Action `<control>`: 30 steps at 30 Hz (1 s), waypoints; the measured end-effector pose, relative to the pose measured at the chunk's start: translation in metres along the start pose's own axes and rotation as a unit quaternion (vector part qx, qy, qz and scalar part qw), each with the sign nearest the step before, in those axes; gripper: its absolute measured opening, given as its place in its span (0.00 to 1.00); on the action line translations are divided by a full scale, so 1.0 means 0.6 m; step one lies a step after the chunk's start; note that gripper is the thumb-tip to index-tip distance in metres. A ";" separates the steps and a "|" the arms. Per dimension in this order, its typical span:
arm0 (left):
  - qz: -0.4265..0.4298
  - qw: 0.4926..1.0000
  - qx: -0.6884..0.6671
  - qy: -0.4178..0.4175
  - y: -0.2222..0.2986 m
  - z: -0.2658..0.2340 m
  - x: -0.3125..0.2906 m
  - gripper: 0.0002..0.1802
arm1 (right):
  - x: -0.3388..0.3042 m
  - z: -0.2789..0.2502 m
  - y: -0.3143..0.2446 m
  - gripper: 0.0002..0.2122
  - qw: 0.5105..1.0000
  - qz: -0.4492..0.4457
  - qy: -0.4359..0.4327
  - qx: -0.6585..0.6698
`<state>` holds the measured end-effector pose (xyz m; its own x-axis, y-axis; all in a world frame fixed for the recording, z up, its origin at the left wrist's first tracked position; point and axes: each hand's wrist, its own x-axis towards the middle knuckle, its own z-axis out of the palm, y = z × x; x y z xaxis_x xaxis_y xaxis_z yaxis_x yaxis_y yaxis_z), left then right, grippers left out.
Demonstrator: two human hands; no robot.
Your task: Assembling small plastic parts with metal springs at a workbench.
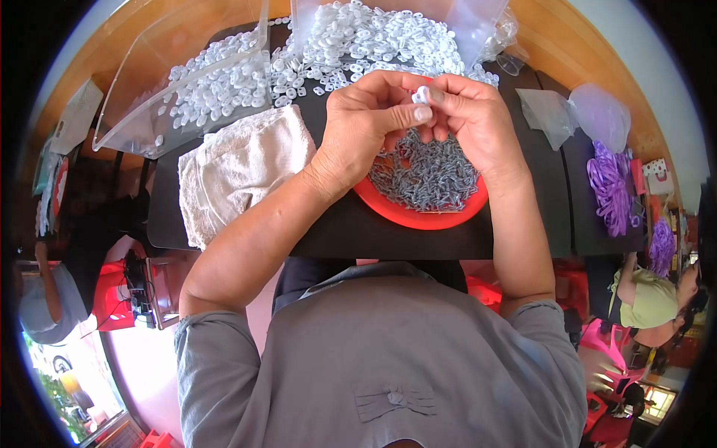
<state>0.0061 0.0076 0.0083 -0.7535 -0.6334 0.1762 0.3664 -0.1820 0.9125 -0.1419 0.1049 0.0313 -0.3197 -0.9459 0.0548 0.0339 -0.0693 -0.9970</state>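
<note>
Above a red bowl (418,219) of small grey metal screws (429,179), my two hands come together. My left hand (366,123) is closed, its thumb and fingers pinching a small white plastic piece (420,95). From the other side my right hand (478,123) grips the same piece with thumb and fingertips. Whether a screw is also between the fingers is hidden. Behind my hands lies a heap of similar white pieces (381,33), spilling over the dark table (321,231).
A clear plastic bin (127,123) with more white pieces lies at the far left. A folded beige towel (243,168) rests near my left forearm. Clear plastic bags (549,116) and purple ribbon bundles (612,187) are at the right. Other people sit at both sides.
</note>
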 end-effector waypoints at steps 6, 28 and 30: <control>0.020 0.999 0.013 -0.046 0.003 -0.006 -0.002 0.12 | -0.005 0.000 -0.004 0.11 0.998 0.045 -0.033 0.038; 0.047 0.997 -0.038 -0.053 0.022 -0.011 -0.012 0.08 | -0.015 0.028 0.005 0.11 0.976 0.020 -0.133 0.173; 0.077 0.994 0.069 -0.026 0.023 -0.018 -0.010 0.09 | -0.010 0.031 0.003 0.11 0.974 0.014 -0.145 0.175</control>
<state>0.0218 0.0009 0.0157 -0.7224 -0.6059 0.3334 0.4045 0.0208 0.9143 -0.1223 0.1045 0.0301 -0.0343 -0.9951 0.0926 0.3759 -0.0987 -0.9214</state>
